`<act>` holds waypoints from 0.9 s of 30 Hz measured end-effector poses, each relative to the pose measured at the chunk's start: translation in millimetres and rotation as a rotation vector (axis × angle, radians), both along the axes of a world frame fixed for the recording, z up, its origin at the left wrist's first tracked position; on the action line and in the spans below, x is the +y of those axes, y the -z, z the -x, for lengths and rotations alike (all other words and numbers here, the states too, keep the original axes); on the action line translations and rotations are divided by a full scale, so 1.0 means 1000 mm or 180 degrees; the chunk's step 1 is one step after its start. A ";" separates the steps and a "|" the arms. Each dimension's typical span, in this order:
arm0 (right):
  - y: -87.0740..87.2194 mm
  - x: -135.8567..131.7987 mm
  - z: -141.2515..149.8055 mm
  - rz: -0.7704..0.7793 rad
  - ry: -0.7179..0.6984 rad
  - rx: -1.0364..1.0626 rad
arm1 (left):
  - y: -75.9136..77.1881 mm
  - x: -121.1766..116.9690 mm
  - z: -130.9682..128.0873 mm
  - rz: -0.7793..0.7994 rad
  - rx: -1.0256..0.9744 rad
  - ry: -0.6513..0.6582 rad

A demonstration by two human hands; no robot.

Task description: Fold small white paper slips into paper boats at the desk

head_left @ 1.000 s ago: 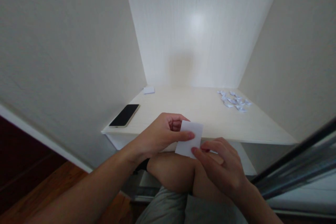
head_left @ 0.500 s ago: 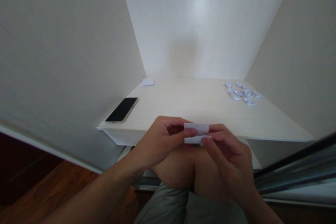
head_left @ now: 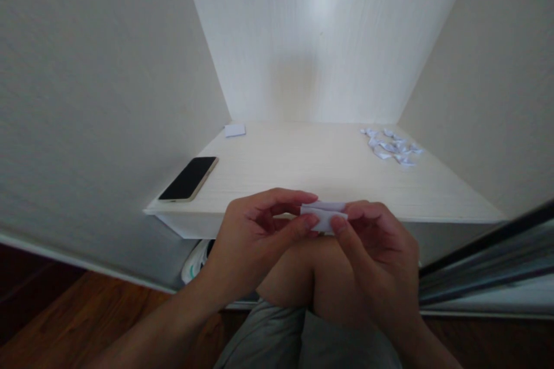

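Note:
Between my two hands is a small piece of white paper (head_left: 324, 220), folded over on itself, in front of the desk's near edge and above my knees. My left hand (head_left: 264, 236) pinches its left end with thumb and fingers. At the other end, my right hand (head_left: 378, 248) grips it, the thumb pressing on the front face. The fingertips behind the paper are partly hidden. On the white desktop (head_left: 285, 161), several twisted white paper pieces (head_left: 392, 147) lie in a loose group at the back right.
A phone (head_left: 189, 179) with a dark screen lies at the desk's left front edge. A small stack of white paper (head_left: 235, 130) sits in the back left corner. Panels enclose the desk at left, right and back. Below it on the left shows part of a shoe (head_left: 194, 262).
The paper's lower flap has been folded upward, now covering most of the front face. My left hand's fingers have shifted to its top edge. The view has shifted slightly.

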State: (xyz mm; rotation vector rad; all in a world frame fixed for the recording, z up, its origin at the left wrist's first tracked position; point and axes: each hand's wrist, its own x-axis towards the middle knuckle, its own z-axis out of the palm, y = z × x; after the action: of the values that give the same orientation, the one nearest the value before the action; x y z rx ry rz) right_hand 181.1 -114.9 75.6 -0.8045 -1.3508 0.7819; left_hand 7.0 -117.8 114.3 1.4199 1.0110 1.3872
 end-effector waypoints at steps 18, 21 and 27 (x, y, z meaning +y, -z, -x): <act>-0.002 0.004 -0.021 -0.0545 -0.0326 -0.0159 | -0.011 -0.008 -0.003 0.0002 0.0339 -0.0289; -0.005 0.002 -0.021 -0.0601 -0.0131 -0.0440 | -0.011 -0.008 -0.003 -0.0014 0.0352 -0.0263; -0.002 0.006 -0.030 -0.0992 -0.0379 -0.0955 | -0.009 -0.004 -0.001 0.0059 0.0168 -0.0197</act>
State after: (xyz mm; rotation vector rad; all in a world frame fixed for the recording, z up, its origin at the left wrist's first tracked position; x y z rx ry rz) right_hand 210.9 -108.4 77.5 -0.6129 -1.7514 0.5352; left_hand 7.5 -121.9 122.9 1.4287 1.1074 1.3876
